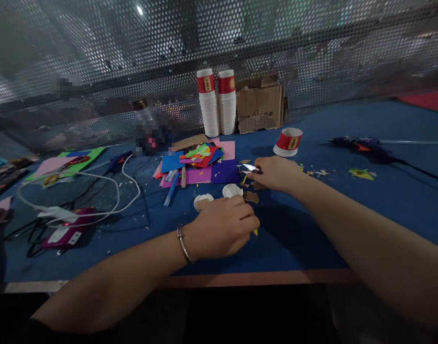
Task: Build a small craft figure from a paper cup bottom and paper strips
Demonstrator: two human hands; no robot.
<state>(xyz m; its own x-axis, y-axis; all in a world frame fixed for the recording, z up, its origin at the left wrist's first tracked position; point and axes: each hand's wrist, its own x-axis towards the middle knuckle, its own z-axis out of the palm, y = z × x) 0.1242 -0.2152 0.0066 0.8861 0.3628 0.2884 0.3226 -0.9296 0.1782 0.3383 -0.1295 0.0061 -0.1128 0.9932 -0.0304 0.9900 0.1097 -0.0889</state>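
Forearms (pixel 114 282) and scissors (pixel 253 168) over blue table (pixel 276 260), perforated screen (pixel 169 43) behind

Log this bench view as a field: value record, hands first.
left hand: curled, yellow piece showing beside it; grip unclear
right hand: holding scissors, blades pointing left
white discs: two, just beyond left hand, one left, one right
colored paper: piled left of scissors
red-and-white cup: on table, beyond right hand
cup stacks: two, at back
cardboard box: right of stacks
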